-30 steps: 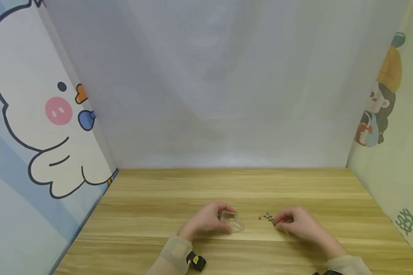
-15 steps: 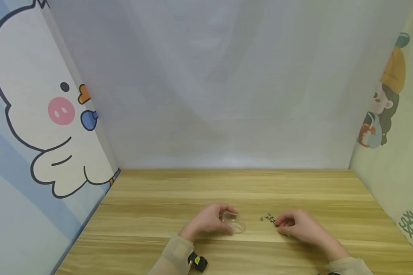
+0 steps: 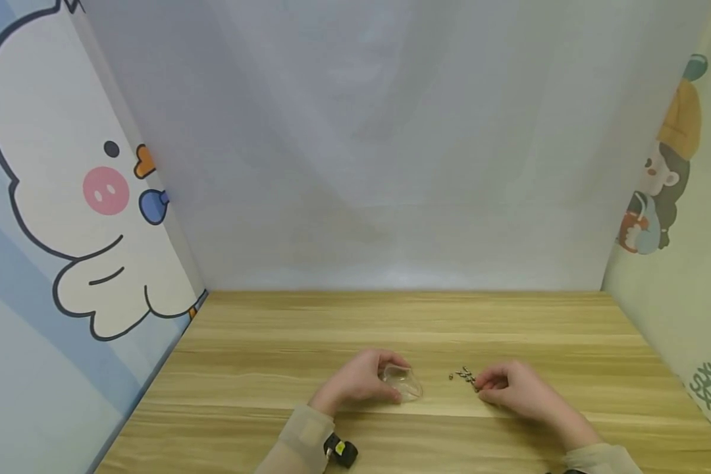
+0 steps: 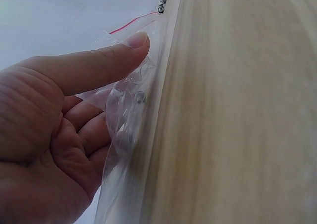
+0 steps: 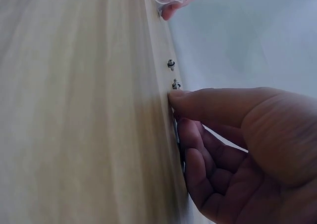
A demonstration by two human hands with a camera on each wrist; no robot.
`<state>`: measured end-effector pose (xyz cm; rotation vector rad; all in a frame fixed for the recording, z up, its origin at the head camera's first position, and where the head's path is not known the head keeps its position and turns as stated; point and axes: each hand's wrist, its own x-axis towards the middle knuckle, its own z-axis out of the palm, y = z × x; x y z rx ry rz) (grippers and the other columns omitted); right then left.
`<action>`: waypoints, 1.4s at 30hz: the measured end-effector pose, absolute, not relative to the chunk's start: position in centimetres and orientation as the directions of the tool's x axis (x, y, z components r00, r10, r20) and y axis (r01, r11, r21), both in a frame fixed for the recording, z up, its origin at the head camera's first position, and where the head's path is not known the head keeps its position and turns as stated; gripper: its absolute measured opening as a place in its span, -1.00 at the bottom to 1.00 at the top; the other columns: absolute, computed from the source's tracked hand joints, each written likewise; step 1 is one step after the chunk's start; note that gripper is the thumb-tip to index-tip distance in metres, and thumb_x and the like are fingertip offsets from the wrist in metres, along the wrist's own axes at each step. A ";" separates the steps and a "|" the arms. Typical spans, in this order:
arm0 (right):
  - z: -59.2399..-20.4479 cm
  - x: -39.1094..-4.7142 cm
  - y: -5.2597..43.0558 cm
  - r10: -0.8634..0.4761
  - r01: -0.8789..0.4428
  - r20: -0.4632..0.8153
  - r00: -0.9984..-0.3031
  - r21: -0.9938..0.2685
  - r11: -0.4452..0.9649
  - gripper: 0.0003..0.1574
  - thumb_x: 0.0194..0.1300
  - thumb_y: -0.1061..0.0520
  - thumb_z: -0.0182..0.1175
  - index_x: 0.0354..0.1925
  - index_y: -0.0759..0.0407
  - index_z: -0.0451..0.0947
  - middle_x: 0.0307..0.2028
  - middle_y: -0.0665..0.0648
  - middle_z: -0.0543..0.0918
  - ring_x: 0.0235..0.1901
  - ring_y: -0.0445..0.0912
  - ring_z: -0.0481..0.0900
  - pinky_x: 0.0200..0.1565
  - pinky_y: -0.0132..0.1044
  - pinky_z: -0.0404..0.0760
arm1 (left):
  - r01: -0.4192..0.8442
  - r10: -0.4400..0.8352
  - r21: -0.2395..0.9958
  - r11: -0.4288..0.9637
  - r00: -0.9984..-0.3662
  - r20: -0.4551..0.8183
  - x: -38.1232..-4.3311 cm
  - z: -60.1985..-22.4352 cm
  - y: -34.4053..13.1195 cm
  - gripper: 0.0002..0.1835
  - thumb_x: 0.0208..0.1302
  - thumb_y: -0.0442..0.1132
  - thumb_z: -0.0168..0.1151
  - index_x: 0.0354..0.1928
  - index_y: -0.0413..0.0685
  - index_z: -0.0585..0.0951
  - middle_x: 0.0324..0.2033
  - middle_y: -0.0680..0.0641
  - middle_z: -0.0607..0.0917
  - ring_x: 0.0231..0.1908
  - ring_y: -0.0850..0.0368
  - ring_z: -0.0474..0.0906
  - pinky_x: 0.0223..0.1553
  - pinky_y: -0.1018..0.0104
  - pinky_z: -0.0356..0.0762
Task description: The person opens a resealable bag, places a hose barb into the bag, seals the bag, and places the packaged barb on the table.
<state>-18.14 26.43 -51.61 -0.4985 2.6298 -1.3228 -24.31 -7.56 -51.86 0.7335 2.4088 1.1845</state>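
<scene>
My left hand (image 3: 364, 378) holds a clear zip-lock bag (image 3: 404, 383) by its open end, thumb on the near side and fingers behind. The left wrist view shows the bag's red seal line (image 4: 130, 24) and a small metal piece (image 4: 140, 97) inside the crumpled plastic. Several small metal screws (image 3: 465, 374) lie in a loose pile right of the bag. At the pile's right edge is my right hand (image 3: 518, 392), thumb and forefinger bent down around its end. Whether a screw sits between these fingertips, I cannot tell.
One small metal piece (image 3: 451, 376) lies apart, between bag and pile. The wood-grain table (image 3: 272, 329) ends at a pale grey backdrop (image 3: 391, 164). Cartoon-printed panels stand at both sides, and a black wrist camera (image 3: 340, 450) is strapped to the left sleeve.
The whole head view has shifted slightly to the right. Both hands keep their places at the bag and the screw pile, with only tiny motion in the right fingers.
</scene>
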 end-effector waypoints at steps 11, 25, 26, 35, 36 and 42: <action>-51.7 -18.1 26.5 -0.388 -0.262 0.025 -0.921 -0.777 0.573 -0.91 0.25 0.26 0.49 -0.27 0.12 0.77 -0.39 -0.06 0.70 -0.37 -0.28 0.61 -0.28 -0.35 0.63 | 0.303 0.591 0.797 0.523 -0.802 -0.083 -24.3 -51.9 -7.5 -0.42 0.01 -0.25 0.73 0.12 0.23 0.77 0.14 0.19 0.73 0.16 0.15 0.57 0.30 -0.01 0.48; -51.7 -17.9 26.4 -0.387 -0.252 -0.007 -0.922 -0.747 0.615 -0.88 0.28 0.14 0.52 -0.26 0.11 0.76 -0.42 -0.09 0.66 -0.40 -0.26 0.55 -0.32 -0.34 0.58 | 0.300 0.591 0.805 0.512 -0.803 -0.077 -24.3 -51.8 -7.5 -0.41 -0.03 -0.27 0.74 0.11 0.20 0.77 0.04 0.20 0.74 -0.05 0.24 0.56 0.09 0.17 0.53; -51.7 -17.9 26.4 -0.387 -0.255 -0.005 -0.922 -0.744 0.617 -0.89 0.28 0.14 0.52 -0.26 0.10 0.76 -0.42 -0.10 0.66 -0.40 -0.27 0.55 -0.32 -0.35 0.59 | 0.300 0.591 0.805 0.512 -0.803 -0.076 -24.3 -51.8 -7.5 -0.41 -0.03 -0.27 0.74 0.11 0.20 0.78 0.03 0.21 0.74 -0.06 0.24 0.55 0.07 0.19 0.53; -51.7 -17.8 26.3 -0.401 -0.272 -0.006 -0.916 -0.725 0.633 -0.92 0.31 0.13 0.50 -0.27 0.05 0.75 -0.42 -0.14 0.65 -0.40 -0.28 0.56 -0.31 -0.35 0.59 | 0.293 0.591 0.816 0.499 -0.803 -0.073 -24.1 -51.8 -7.7 -0.41 -0.04 -0.29 0.73 0.11 0.19 0.78 0.02 0.21 0.73 -0.09 0.24 0.55 0.04 0.21 0.53; -51.7 -17.8 26.3 -0.405 -0.277 -0.003 -0.914 -0.726 0.630 -0.92 0.31 0.14 0.49 -0.27 0.06 0.75 -0.42 -0.13 0.65 -0.40 -0.28 0.56 -0.31 -0.34 0.59 | 0.293 0.592 0.816 0.498 -0.803 -0.073 -24.1 -51.8 -7.7 -0.41 -0.04 -0.28 0.73 0.11 0.19 0.78 0.02 0.21 0.73 -0.08 0.24 0.55 0.05 0.21 0.53; -51.7 -17.9 26.4 -0.413 -0.292 0.010 -0.911 -0.722 0.627 -0.93 0.33 0.13 0.49 -0.27 0.05 0.75 -0.42 -0.15 0.66 -0.39 -0.30 0.56 -0.30 -0.35 0.60 | 0.292 0.591 0.813 0.503 -0.803 -0.077 -24.2 -51.8 -7.6 -0.41 -0.03 -0.27 0.73 0.11 0.22 0.78 0.03 0.22 0.74 -0.05 0.24 0.55 0.09 0.18 0.52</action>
